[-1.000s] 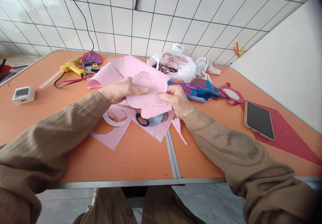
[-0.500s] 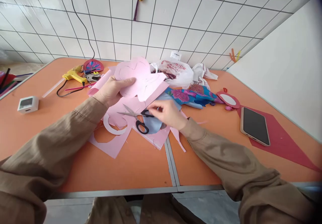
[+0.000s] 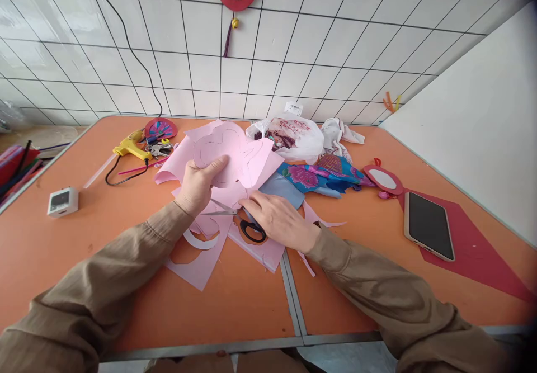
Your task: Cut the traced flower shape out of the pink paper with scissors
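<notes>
My left hand [image 3: 201, 185] grips a pink paper cutout [image 3: 224, 141] with curved outlines drawn on it, thumb on top. The cutout has rounded edges and is held above more pink sheets. Black-handled scissors [image 3: 254, 231] lie on the paper scraps with their blades spread. My right hand [image 3: 281, 221] is over the scissors' upper handle, its fingers pinched together by the edge of the pink paper. What lies between those fingertips is hidden. A white ring-shaped strip [image 3: 201, 242] sits on the scraps below my left hand.
A yellow glue gun [image 3: 133, 145], keys [image 3: 159, 148] and a small white box [image 3: 62, 201] are at left. Behind are a plastic bag [image 3: 296, 138] and blue floral cloth [image 3: 312, 176]. A phone [image 3: 428, 226] lies on red sheet [image 3: 470, 239] at right, near a red-rimmed oval [image 3: 382, 179].
The view has tilted up a little. My left hand has lowered the pink cutout slightly, and my right hand has shifted left over the scissors' handle.
</notes>
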`<state>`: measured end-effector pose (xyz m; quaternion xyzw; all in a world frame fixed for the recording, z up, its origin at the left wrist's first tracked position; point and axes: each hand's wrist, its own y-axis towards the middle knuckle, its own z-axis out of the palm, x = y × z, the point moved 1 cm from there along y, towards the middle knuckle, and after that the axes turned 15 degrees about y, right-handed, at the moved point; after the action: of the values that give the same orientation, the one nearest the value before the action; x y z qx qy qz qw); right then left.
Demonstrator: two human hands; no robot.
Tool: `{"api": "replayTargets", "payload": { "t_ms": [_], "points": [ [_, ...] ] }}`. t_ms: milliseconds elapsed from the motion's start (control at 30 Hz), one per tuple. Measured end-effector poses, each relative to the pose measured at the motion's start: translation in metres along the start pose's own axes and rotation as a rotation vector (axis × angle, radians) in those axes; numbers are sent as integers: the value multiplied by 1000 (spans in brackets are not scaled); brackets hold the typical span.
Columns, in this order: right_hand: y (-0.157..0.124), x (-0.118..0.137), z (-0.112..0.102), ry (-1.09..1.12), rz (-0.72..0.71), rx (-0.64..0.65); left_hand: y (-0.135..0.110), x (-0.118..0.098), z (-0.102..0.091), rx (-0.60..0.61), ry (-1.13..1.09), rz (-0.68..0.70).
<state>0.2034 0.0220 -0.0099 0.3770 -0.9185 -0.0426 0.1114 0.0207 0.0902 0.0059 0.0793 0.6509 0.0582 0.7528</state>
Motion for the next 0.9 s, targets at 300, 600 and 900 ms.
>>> {"api": "replayTargets", "payload": {
  "t_ms": [300, 600, 900],
  "points": [
    [-2, -23, -5, 140, 35, 0, 9, -21, -8, -176, 16, 13],
    [-2, -31, -12, 488, 172, -56, -2, -23, -1, -129, 21, 14],
    [-2, -57, -21, 984, 264, -227, -14, -37, 2, -55, 72, 50]
  ]
}}
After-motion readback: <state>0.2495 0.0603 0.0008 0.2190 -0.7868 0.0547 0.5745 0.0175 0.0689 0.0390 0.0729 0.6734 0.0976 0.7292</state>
